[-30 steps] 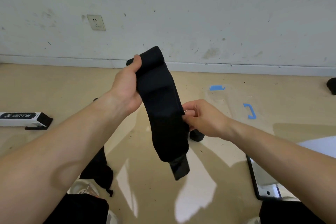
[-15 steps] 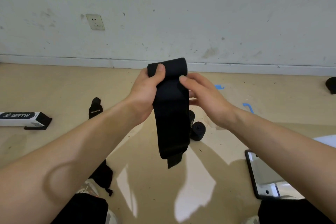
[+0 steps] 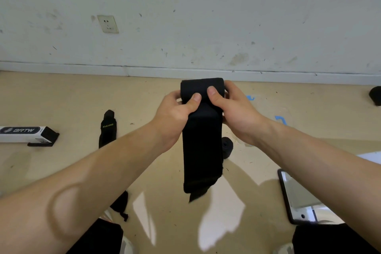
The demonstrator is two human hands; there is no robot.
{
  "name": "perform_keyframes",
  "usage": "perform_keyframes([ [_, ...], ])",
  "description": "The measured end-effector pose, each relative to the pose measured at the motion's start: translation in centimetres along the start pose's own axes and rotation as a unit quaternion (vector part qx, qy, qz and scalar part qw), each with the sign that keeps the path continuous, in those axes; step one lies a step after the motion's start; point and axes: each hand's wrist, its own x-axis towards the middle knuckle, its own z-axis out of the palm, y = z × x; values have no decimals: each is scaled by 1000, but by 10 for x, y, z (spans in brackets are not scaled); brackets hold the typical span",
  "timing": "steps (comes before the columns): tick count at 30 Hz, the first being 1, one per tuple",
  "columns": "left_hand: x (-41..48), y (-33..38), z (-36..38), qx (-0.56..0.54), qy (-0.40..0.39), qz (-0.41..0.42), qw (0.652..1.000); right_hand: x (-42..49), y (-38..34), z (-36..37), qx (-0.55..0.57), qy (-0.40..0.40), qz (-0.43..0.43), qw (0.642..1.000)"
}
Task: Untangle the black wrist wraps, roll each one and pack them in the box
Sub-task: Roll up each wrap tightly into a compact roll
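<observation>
White letters "BRTW", after a striped logo, stand on a black oval label on the white box, far left of the fingers gripping the hanging wrap; "XUEYING", in small yellow-green capitals, runs across the black wrap lying on the floor, between box and fingers, lower left of them.

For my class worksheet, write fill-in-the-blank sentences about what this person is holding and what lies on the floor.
The left hand and right hand both grip a ____ wrist wrap. The white box on the floor is printed ____. That box lies to the person's ____ side.
Missing words: black; BRTW; left.
</observation>
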Motion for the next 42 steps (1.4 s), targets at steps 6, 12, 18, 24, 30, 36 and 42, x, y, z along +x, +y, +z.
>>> perform_keyframes([
  [6, -4, -1, 6, -53, -56, -72, 994, -5, 12, -1, -6, -20, 4, 1000],
  [12, -2, -6, -1, -15, -18, -33, 999, -9, 12, 0, -3, -36, 10, 999],
  [18, 0, -3, -2, -5, 25, -21, 999, -7, 3, 1, -34, -45, 23, 998],
  [24, 6, -7, -10, 26, 3, -12, 1000, -4, 4, -3, -15, -26, 8, 1000],
  [30, 10, -7, -16, 61, -28, -42, 997, -4, 8, -6, 4, -25, 12, 1000],
  [36, 11, -4, -13, 79, -42, -82, 993, -2, 11, -9, -6, -22, 14, 1000],
  [42, 11, 0, -12, 89, -36, -77, 992, -2, 12, -9, -40, -35, 1, 999],
])
